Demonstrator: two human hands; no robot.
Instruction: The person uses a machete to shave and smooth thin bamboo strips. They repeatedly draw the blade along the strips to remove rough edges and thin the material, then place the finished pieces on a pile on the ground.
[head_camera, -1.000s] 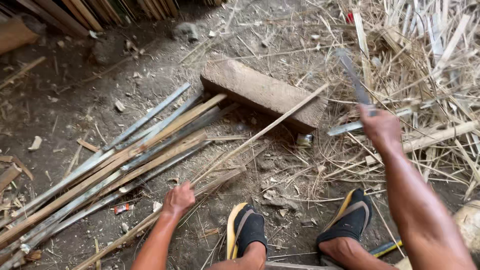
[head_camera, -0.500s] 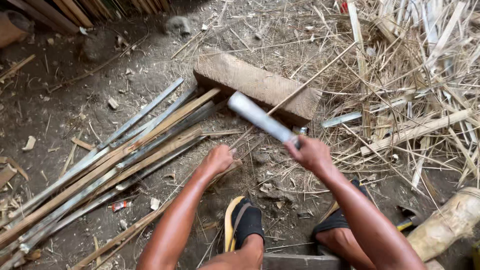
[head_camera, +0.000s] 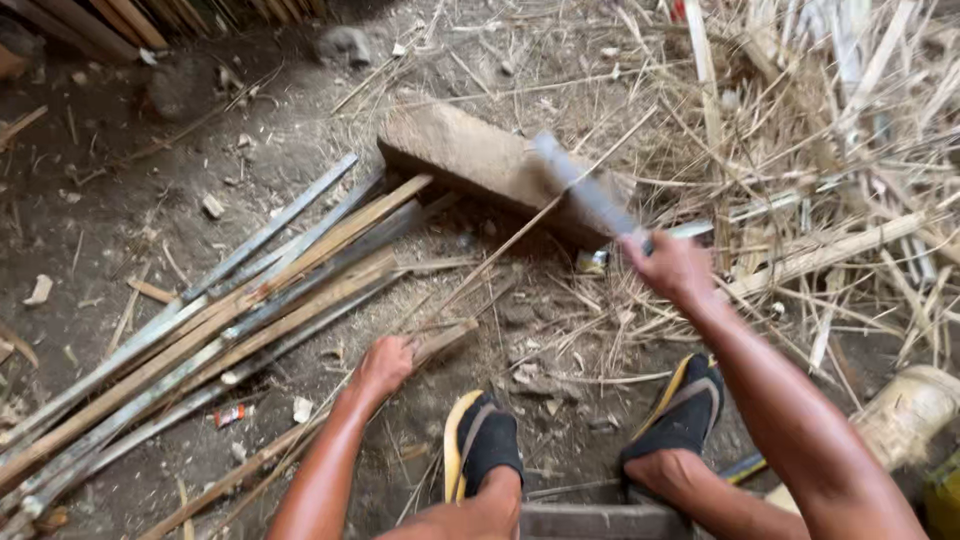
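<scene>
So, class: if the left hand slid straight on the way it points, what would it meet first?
The left hand grips a thin strip and points up and right along it. Going on, it would probably cross loose straw on the ground first, then reach the wooden block; depth is hard to judge.

Bare dirt floor (head_camera: 120, 200) in daylight, littered with dry straw (head_camera: 830, 130).

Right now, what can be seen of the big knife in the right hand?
The knife has a long, flat, grey blade that looks like metal, blurred in the picture. It slants up and to the left from the right hand, whose closed grip hides the handle. The blade is raised above the wooden block on the dirt floor; whether it touches the block cannot be told. A thin bamboo strip passes beneath it, toward the left hand.
</scene>
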